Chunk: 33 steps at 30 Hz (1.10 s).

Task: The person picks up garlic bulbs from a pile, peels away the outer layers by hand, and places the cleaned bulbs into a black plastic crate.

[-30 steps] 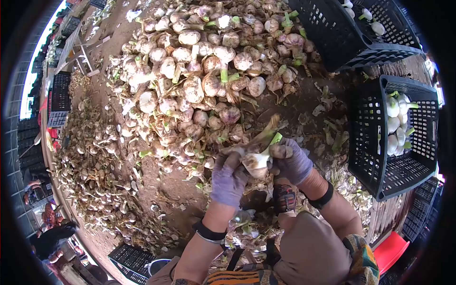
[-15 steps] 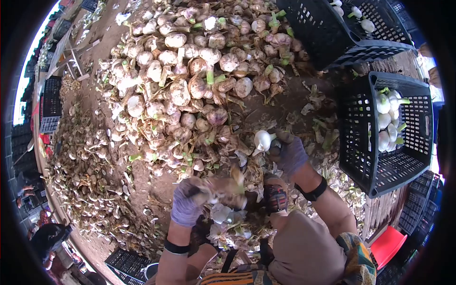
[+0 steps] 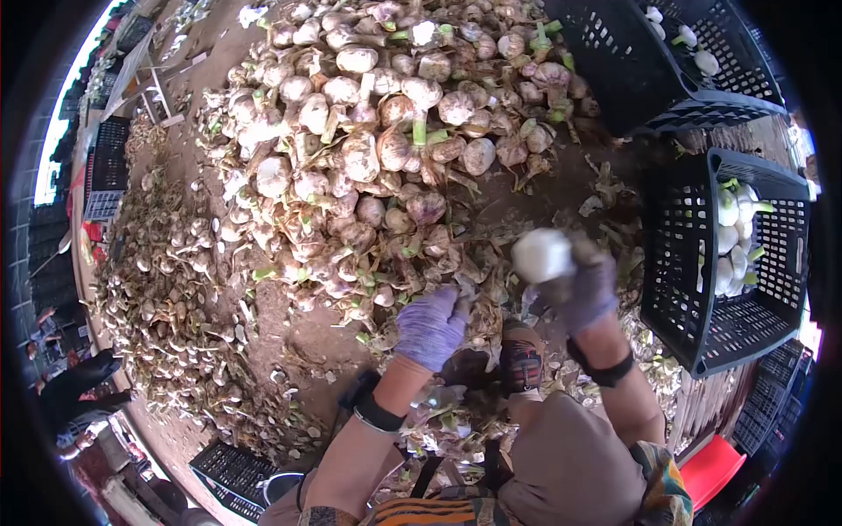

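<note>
A white, cleaned garlic bulb [image 3: 541, 255] is gripped in my right hand [image 3: 589, 287], which is gloved and smeared by motion. The bulb is in front of the fingers, above the floor to the right of the pile. My left hand [image 3: 431, 328], in a purple glove, is low at the near edge of the heap of unpeeled garlic [image 3: 360, 156]. Its fingers are curled in against dry husks [image 3: 481, 317], and what they hold, if anything, is hidden. Stalks and dirty skins cling to the bulbs in the heap.
On the right stands a black crate [image 3: 706, 263] with several white garlic bulbs [image 3: 735, 237] inside. Another black crate [image 3: 614, 66] behind it holds a few more. A second heap of smaller garlic [image 3: 167, 307] covers the left floor. A red seat [image 3: 710, 472] is at lower right.
My right hand has lifted the white bulb from beside the pile and moved right with it. My left hand has moved right and up to the pile; the blurred husks near it are gone.
</note>
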Tool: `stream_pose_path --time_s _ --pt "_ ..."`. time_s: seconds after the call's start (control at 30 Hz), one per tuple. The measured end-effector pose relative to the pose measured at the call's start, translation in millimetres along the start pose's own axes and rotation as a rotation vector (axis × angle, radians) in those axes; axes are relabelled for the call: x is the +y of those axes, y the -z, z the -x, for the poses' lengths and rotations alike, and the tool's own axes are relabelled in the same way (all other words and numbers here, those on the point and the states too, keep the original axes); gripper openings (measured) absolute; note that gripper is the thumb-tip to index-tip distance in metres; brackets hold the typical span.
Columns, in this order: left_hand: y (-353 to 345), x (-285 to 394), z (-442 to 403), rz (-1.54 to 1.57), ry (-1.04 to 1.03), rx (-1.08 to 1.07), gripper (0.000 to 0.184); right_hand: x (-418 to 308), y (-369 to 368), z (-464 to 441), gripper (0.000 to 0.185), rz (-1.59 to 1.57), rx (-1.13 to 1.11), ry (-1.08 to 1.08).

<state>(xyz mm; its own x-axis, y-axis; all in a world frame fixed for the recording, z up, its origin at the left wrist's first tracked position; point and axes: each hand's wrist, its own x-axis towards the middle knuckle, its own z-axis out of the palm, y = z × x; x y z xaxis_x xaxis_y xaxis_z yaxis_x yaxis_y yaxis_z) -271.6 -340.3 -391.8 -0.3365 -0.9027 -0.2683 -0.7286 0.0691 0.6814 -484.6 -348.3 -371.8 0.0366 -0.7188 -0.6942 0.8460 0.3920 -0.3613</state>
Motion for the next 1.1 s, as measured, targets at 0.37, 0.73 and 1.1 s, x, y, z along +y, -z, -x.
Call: stream_pose_path --time_s 0.37,0.73,1.1 --pt "-37.1 -47.1 114.3 -0.413 -0.046 -1.344 0.043 55.8 12.7 -62.4 0.053 1.579 -0.204 0.442" --pt "51.0 -60.9 56.7 -0.359 0.183 -0.481 0.025 99.8 -2.6 -76.7 0.037 1.972 -0.126 0.826" --pt "22.1 -45.5 34.2 0.743 0.49 0.084 0.05 85.3 -28.1 -72.9 0.028 1.062 -0.142 0.304"
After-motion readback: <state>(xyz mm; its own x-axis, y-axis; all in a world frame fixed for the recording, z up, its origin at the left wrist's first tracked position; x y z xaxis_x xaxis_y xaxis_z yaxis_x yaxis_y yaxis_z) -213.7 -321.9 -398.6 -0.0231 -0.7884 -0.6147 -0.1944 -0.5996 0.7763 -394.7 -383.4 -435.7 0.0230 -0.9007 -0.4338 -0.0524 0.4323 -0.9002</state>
